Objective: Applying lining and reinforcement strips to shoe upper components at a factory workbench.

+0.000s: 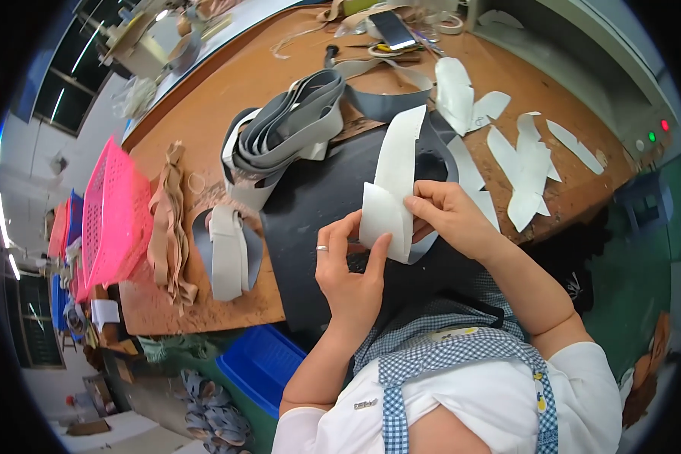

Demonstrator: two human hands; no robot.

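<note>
Above a black mat (310,204), both hands hold white curved cut pieces (402,155) that overlap, one long and upright, the other shorter and folded across its lower part. My left hand (349,276), a ring on one finger, has its thumb and fingertips on the lower left edge. On the other side my right hand (454,219) pinches the right edge between thumb and forefinger. Its remaining fingers are partly hidden behind the white material. A grey-blue band (445,140) curves behind the pieces. Whether it is joined to them, I cannot tell.
A looped bundle of grey strips (291,125) lies beyond my left hand, with a smaller bundle (231,257) nearer. Tan strips (172,227) and a pink basket (117,219) are at left. Several white cut pieces (528,163) lie right. A phone (392,30) and scissors (390,50) sit far back.
</note>
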